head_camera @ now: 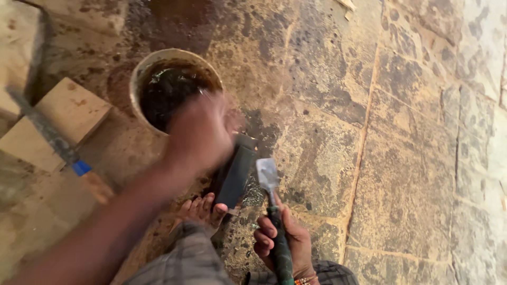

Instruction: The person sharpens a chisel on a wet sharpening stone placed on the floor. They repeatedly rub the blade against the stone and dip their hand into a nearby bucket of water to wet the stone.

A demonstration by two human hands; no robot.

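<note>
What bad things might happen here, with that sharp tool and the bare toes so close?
1. The chisel in the right hand has its bare blade beside the foot pinning the dark stone; a slip might cut the toes.
2. The left hand hangs blurred over the stone, near the blade, and might get nicked.
3. The bucket of dark liquid stands right behind that hand and may get knocked, spilling.

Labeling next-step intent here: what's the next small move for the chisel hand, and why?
Probably lay the chisel blade flat on the dark stone. The right hand holds it just beside the stone, blade clear, while the blurred left hand is over the stone near the bucket of dark water.
</note>
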